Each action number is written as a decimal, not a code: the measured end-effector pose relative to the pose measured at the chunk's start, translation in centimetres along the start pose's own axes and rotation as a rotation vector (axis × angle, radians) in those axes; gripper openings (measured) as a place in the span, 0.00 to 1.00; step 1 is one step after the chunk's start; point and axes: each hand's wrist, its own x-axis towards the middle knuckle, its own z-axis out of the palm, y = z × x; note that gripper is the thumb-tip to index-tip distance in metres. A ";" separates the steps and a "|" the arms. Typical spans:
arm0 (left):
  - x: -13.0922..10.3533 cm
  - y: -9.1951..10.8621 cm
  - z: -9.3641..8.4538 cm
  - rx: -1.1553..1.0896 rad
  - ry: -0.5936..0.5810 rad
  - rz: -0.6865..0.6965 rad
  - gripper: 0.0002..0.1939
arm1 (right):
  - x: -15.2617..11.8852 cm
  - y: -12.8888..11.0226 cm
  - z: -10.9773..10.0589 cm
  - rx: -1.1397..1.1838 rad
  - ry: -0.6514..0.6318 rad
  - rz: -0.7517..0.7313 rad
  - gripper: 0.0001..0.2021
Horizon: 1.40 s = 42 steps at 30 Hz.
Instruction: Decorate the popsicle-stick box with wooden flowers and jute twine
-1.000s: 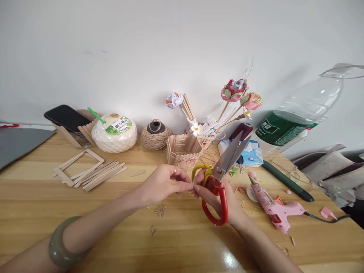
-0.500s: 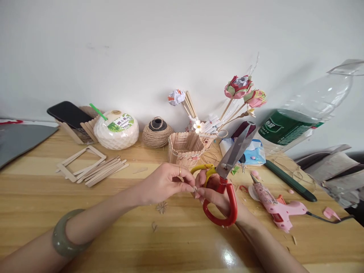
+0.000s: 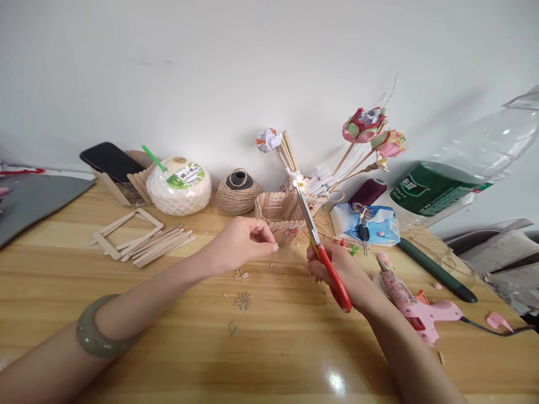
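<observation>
My right hand is wrapped round the scissors, which have red and yellow handles; their blades point up and away and look closed. Thumb and fingers of my left hand are pinched together in front of the wooden-stick basket. Whatever is between those fingertips is too small to make out. On the table below lies a small flower-like shape of thin brown petals. A smaller petal cluster is just above it, and a curled scrap lies nearer me.
Craft sticks, a white coconut with a green straw and a twine ball stand to the left and back. Paper flowers rise behind the basket. A pink glue gun and large bottle are at right.
My hands have drawn apart. The scissors have turned upright and edge-on, with their blades now together. A small petal cluster now shows on the table below my left hand.
</observation>
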 end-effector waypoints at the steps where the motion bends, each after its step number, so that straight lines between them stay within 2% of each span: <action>1: 0.1 0.0 0.0 -0.034 -0.004 -0.024 0.05 | 0.0 0.0 0.0 -0.012 0.004 0.004 0.05; 7: 0.5 -0.1 -0.2 -0.162 -0.038 -0.082 0.06 | -0.1 -0.6 -0.3 -0.038 0.011 0.037 0.06; 12: 0.5 -0.2 -0.2 -0.245 -0.023 -0.118 0.07 | 0.0 -0.6 -0.2 -0.049 0.062 0.041 0.06; 24: 0.2 0.0 -0.1 -0.385 0.039 -0.088 0.03 | -0.1 -0.2 0.0 0.086 0.133 -0.024 0.08; 35: 0.0 0.7 -0.1 -0.488 0.098 -0.107 0.06 | -0.4 0.1 0.4 0.052 0.079 -0.057 0.08; 42: -0.2 0.8 -0.2 -0.531 0.122 -0.099 0.05 | -0.4 1.2 0.6 0.146 -0.037 -0.187 0.11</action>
